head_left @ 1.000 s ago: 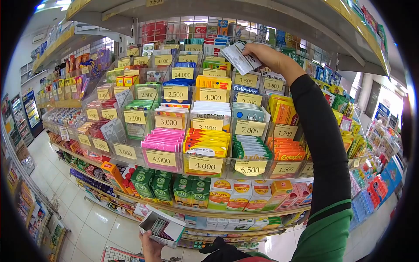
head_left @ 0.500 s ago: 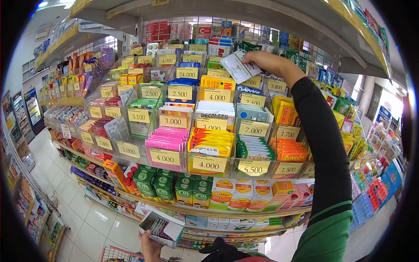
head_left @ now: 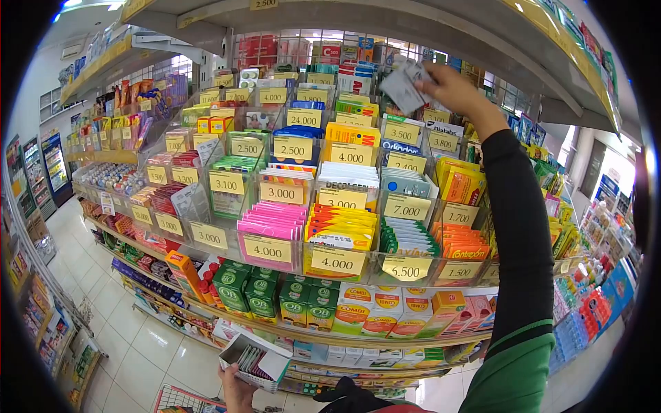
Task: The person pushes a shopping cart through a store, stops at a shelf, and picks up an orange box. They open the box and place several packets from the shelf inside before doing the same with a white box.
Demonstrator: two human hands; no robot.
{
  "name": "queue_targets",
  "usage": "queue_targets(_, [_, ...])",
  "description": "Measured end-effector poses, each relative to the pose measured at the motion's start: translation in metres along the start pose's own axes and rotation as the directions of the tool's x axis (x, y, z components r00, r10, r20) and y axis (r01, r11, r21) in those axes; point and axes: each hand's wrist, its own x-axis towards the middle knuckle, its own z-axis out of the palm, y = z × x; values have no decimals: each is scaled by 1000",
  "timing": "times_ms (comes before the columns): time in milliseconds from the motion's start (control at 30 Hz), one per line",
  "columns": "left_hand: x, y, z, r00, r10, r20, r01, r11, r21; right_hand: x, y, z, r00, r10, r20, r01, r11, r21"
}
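Note:
A white-grey flat packet (head_left: 405, 85), blurred by motion, is pinched in my right hand (head_left: 451, 89) above the upper rows of the tiered display. Under it is the compartment with the 3.500 tag (head_left: 401, 131), and the Diatabs packs (head_left: 444, 129) stand to its right. Low in the view, my left hand (head_left: 237, 391) has its fingers around the side of an open box (head_left: 256, 361), with its flap raised and several thin sachets upright inside.
Clear-walled compartments with price tags (head_left: 267, 249) fill the middle. Green OB boxes (head_left: 295, 303) and Combi boxes (head_left: 352, 310) line the shelf below. A shelf board (head_left: 330, 17) overhangs the top. A red wire basket (head_left: 186, 399) is at the bottom.
My right hand has lifted the packet up and slightly right, away from the compartments. The display has shifted slightly right in view. My left hand still holds the open box.

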Motion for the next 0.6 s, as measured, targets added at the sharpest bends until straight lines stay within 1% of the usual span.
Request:
queue_targets(67, [-1,1,3,1000,-6,7,6,1000,12,-4,-4,3,981,13,192,46,954,-298])
queue_targets(100, [-2,1,5,1000,0,-3,0,1000,15,-7,-8,7,992,-22,127,64,939,-339])
queue_targets(133, [-2,1,5,1000,6,-14,-6,1000,18,-7,-15,9,992,-19,128,62,939,-338])
queue_targets(200, [-2,0,4,1000,5,-14,-5,1000,17,-5,-29,9,978,109,178,-2,856,-517])
queue_targets(333, [2,-2,-4,1000,-5,-8,5,1000,1,-1,-22,12,978,76,194,39,849,-527])
queue_targets(400, [-3,0,1,1000,19,-9,-19,1000,0,-2,-22,15,992,-14,128,78,857,-509])
queue_targets(433, [-5,0,2,999,39,-7,-39,999,-1,-2,-24,15,992,-14,129,78,858,-507])
queue_targets(500, [-4,-1,-1,999,42,3,-42,999,-12,-1,-31,13,979,84,184,36,822,-568])
queue_targets(567, [-5,-1,-1,999,46,13,-45,999,-24,-2,-31,13,975,91,203,33,842,-538])
queue_targets(600, [-7,-1,3,997,68,-20,-68,997,24,-2,-31,13,971,98,220,28,861,-509])
